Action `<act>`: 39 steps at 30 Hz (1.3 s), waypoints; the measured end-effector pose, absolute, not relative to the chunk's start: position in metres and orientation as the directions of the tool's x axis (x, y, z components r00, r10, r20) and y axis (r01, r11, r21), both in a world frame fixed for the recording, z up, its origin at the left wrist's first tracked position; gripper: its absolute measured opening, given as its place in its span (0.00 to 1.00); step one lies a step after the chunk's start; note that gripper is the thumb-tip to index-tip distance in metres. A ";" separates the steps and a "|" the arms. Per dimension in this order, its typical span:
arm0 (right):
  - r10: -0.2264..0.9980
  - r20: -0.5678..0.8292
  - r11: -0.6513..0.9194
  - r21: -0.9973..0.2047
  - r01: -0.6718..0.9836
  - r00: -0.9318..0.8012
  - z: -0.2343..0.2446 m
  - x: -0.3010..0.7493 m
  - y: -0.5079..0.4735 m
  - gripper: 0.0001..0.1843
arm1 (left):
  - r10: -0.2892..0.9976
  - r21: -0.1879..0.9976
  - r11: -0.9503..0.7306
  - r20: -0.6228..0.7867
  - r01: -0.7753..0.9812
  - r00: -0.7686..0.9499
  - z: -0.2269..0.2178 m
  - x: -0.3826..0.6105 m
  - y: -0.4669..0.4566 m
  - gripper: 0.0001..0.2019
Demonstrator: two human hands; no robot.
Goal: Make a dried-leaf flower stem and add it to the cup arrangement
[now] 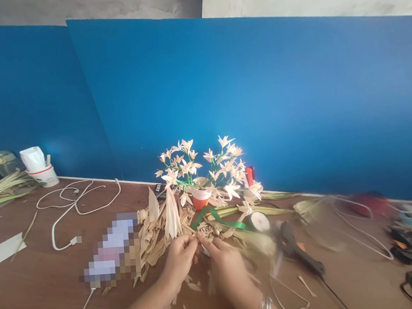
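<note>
My left hand (180,260) and my right hand (225,261) meet at the middle of the brown table (35,289), fingers pinched together on a small pale strip of dried leaf that is hard to make out. Just beyond them lies a heap of dried husk pieces (162,228). Behind it an orange cup (200,198) holds a bunch of cream paper-like flowers (201,166) on green stems. A green ribbon (219,218) runs to a tape roll (259,221).
A black glue gun (299,251) lies right of my hands, with white cables (360,238) beyond. A white charging cable (72,206) loops at left, near a cup with a white bag (39,167). Blue panels (259,108) back the table. Clutter sits at far right.
</note>
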State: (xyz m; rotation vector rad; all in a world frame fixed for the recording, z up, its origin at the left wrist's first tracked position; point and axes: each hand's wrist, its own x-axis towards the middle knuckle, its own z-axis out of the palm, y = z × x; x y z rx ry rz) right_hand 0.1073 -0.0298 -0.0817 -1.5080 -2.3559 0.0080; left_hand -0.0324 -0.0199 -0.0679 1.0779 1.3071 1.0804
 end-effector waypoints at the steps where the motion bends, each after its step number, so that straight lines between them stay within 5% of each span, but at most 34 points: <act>1: 0.881 0.283 0.432 -0.150 0.889 -0.380 -0.081 0.106 -0.031 0.38 | 0.984 0.984 0.176 -0.176 0.014 -0.012 -0.067 -0.032 -0.020 0.15; 7: 0.905 0.275 0.362 -0.098 0.927 -0.325 -0.074 0.111 -0.029 0.38 | 0.982 0.977 0.191 -0.190 0.097 -0.020 -0.063 -0.036 -0.020 0.13; 13: 0.932 0.326 0.286 -0.389 0.876 -0.159 -0.073 0.132 -0.015 0.22 | 0.997 0.923 0.076 -0.081 0.378 -0.003 -0.061 -0.052 -0.011 0.14; 17: 0.963 0.211 0.242 -0.402 0.883 -0.168 -0.078 0.124 -0.016 0.09 | 1.000 0.871 0.012 -0.011 0.492 -0.005 -0.062 -0.059 -0.008 0.13; 25: 0.981 0.114 0.184 -0.285 0.941 -0.157 -0.074 0.106 -0.024 0.20 | 0.999 0.774 -0.026 0.042 0.633 -0.011 -0.074 -0.057 -0.009 0.11; 31: 0.977 0.155 0.192 -0.349 0.917 -0.145 -0.078 0.113 -0.020 0.24 | 0.987 0.639 -0.159 0.131 0.752 0.097 -0.074 -0.055 -0.012 0.14; 39: 0.976 0.141 0.204 -0.318 0.926 -0.167 -0.081 0.115 -0.019 0.17 | 0.990 0.575 -0.139 0.101 0.806 0.099 -0.073 -0.054 -0.009 0.11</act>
